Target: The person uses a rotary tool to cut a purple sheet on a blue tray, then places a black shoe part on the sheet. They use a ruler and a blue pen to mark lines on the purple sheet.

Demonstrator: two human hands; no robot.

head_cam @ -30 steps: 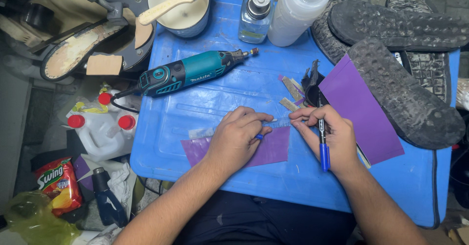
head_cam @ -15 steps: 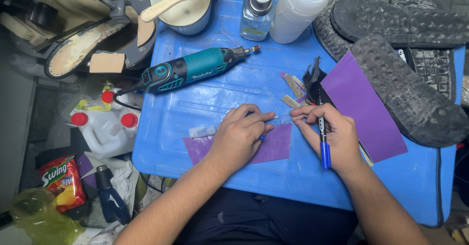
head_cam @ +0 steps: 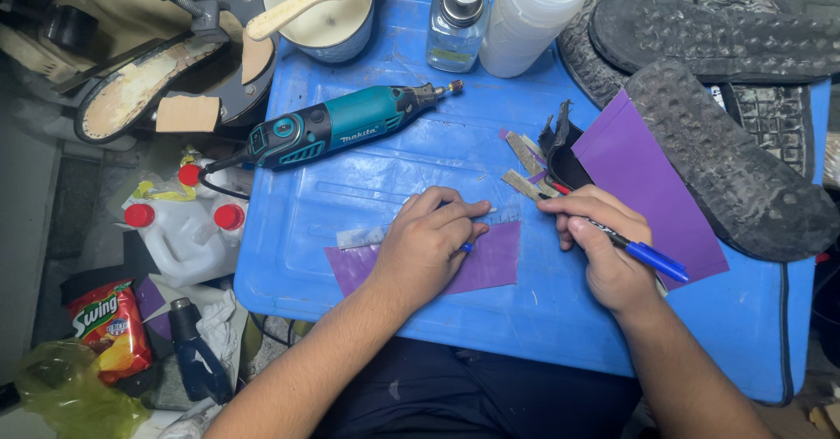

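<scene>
Small purple sheet point(head_cam: 490, 259) flat under clear ruler point(head_cam: 367, 236); blue-capped pen point(head_cam: 643, 253) tilted.

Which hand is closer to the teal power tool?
The left hand. It rests on the purple strip, just below the teal power tool. The right hand, holding a blue pen, sits farther off to the tool's lower right.

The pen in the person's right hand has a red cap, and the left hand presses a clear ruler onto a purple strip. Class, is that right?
Not quite. The head view shows the pen in the right hand has a blue cap, not red. The left hand does press a clear ruler onto the purple strip.
</scene>
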